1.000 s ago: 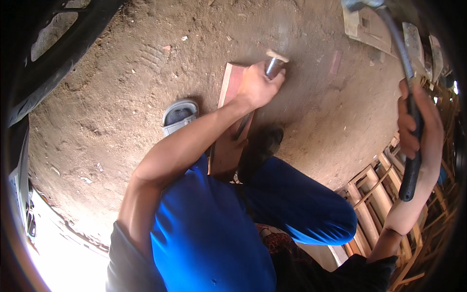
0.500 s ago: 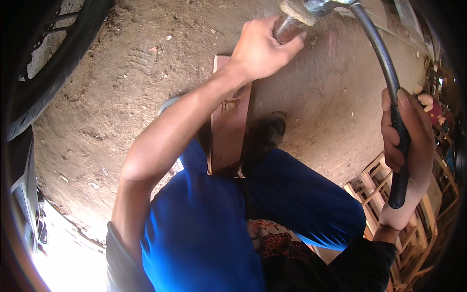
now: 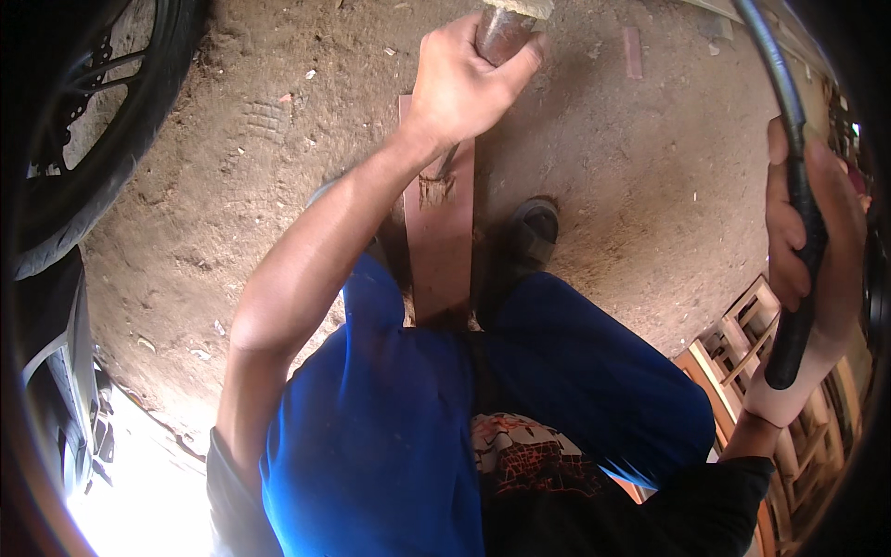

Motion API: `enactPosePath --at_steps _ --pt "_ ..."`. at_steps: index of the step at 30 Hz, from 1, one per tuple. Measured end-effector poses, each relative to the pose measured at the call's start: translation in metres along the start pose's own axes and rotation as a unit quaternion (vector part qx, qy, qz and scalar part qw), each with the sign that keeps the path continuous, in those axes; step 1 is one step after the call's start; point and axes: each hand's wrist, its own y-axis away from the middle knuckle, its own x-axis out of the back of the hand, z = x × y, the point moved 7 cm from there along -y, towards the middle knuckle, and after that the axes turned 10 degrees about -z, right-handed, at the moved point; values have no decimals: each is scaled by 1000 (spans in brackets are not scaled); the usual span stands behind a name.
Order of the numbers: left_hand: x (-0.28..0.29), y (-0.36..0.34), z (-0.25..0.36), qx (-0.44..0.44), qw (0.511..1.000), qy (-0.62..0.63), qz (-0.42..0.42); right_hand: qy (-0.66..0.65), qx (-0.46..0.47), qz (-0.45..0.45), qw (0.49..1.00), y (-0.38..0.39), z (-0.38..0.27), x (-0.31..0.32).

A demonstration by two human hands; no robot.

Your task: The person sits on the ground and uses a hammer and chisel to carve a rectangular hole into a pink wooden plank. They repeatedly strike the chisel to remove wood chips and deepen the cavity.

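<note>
My left hand (image 3: 455,93) is wrapped around the thick handle of a chisel (image 3: 502,37), whose top end is pale and frayed. Below the fist, the chisel's blade slants down to a rough, chipped notch in a reddish wooden board (image 3: 442,241). The board lies lengthwise between my feet, its near end by my knees. At the right, my right hand (image 3: 831,232) grips the black handle of a hammer (image 3: 775,56). The hammer's head is outside the picture.
A black motorcycle wheel (image 3: 153,121) stands at the far left. Wooden frames (image 3: 742,325) are stacked at the lower right. A small flat wood piece (image 3: 633,52) and scattered chips lie on the dirt floor. My sandaled foot (image 3: 535,230) is right of the board.
The hammer's head, earlier right by the chisel's top, has gone up out of view as my right hand moved outward to the right. My left hand keeps its hold on the chisel.
</note>
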Motion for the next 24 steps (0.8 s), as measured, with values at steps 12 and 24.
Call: enactPosePath --at_steps 12,24 --pt "-5 -3 -5 -12 999 51 -16 -95 -13 -178 979 -22 -55 7" --pt "2 -15 -25 40 997 59 -1 18 -152 -72 986 -43 -15 -17"
